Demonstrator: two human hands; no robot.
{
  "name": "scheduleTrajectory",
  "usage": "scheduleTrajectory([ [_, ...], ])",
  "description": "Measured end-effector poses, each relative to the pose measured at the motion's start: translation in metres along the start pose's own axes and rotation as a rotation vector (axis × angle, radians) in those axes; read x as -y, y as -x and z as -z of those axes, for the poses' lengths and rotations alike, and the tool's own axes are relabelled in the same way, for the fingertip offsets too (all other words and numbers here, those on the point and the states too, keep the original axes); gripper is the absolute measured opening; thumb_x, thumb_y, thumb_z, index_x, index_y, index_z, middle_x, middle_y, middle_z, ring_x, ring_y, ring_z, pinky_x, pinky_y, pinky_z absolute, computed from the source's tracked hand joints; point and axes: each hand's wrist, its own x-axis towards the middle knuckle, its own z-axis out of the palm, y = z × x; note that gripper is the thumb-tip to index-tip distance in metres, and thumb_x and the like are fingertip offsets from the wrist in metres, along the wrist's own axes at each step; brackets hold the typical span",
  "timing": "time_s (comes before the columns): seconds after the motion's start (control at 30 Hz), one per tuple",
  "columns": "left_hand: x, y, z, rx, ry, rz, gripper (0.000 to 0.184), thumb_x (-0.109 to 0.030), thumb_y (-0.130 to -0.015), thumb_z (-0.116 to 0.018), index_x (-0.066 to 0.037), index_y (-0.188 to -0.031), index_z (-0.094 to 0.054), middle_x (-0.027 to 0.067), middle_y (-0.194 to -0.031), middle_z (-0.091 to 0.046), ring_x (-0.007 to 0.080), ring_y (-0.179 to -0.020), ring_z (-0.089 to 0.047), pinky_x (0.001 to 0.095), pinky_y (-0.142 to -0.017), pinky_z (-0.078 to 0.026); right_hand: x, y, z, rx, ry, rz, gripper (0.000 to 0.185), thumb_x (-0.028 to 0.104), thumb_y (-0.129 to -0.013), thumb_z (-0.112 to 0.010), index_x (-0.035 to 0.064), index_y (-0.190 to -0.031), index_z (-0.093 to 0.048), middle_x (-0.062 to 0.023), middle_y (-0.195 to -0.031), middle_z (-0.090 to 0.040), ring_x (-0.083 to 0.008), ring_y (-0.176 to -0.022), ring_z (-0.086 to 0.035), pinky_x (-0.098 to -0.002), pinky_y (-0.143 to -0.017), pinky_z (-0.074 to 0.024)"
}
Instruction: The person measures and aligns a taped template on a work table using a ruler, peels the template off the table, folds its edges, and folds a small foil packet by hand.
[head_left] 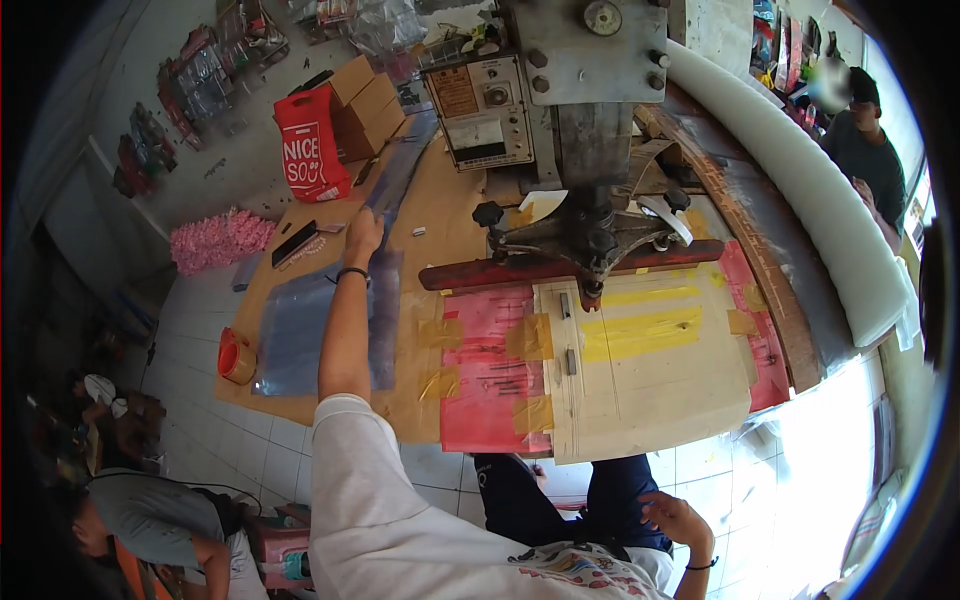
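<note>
- The long blue plastic strip (408, 165) lies on the brown tabletop (440, 215), running from my left hand (363, 232) up past the cardboard boxes (372, 105).
- I have my left arm stretched forward, with the left hand at the near end of the strip; from up here I cannot tell whether its fingers are pinched on it or only resting there.
- My right hand (674, 517) hangs low in front of my body, holding nothing I can see, its fingers loosely bent and parted. The two hands are well apart.
- Partly under my left forearm I see a blue plastic sheet (290, 335), flat on the tabletop, with an orange-red tape roll (237, 357) just beside its left edge.
- Left of the left hand lie a dark phone (294, 243) and, farther out, a pink frilly bundle (222, 240).
- The red "NICE" bag (310, 145) stands against the boxes.
- To the right, I have the press (590, 140) with its dark red bar (560, 268) above a taped board (650, 400) bearing yellow strips and flanked by red sheets.
- A thick white roll (800, 190) curves behind the press; a person in a dark cap (865, 150) is beyond it.
- Another person in a grey shirt (165, 510) bends over at lower left.
</note>
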Motion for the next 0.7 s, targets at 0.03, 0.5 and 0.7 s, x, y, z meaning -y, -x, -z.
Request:
scheduleTrajectory([
  [0.03,-0.003,0.000,-0.002,-0.019,0.006,0.003,0.034,-0.023,-0.091,-0.060,0.006,-0.109,-0.059,0.0289,-0.104,-0.065,0.0433,-0.101,-0.063,0.0487,-0.085,-0.050,0.000,0.000,-0.001,-0.006,-0.015,-0.008,0.025,0.017,-0.097,-0.056,0.0025,-0.117,-0.063,-0.0074,-0.082,-0.072,-0.0137,-0.071,-0.065,-0.0288,-0.066,-0.0537],
  [0.5,-0.001,-0.021,-0.036,-0.012,-0.045,0.116,0.035,-0.024,-0.088,-0.064,0.007,-0.106,-0.064,0.0318,-0.104,-0.064,0.0434,-0.102,-0.063,0.0471,-0.090,-0.051,0.012,-0.009,-0.009,-0.005,-0.012,-0.041,0.027,0.017,-0.096,-0.058,0.0024,-0.119,-0.062,-0.0083,-0.081,-0.071,-0.0135,-0.069,-0.065,-0.0278,-0.066,-0.0533],
  [0.7,-0.017,-0.012,-0.030,-0.067,0.143,0.021,0.032,-0.022,-0.086,-0.066,0.008,-0.094,-0.068,0.0332,-0.101,-0.064,0.0440,-0.101,-0.063,0.0471,-0.088,-0.050,0.002,-0.012,-0.013,0.009,-0.018,-0.023,0.027,0.016,-0.096,-0.058,0.0021,-0.119,-0.062,-0.0079,-0.081,-0.071,-0.0131,-0.069,-0.064,-0.0275,-0.066,-0.0529],
])
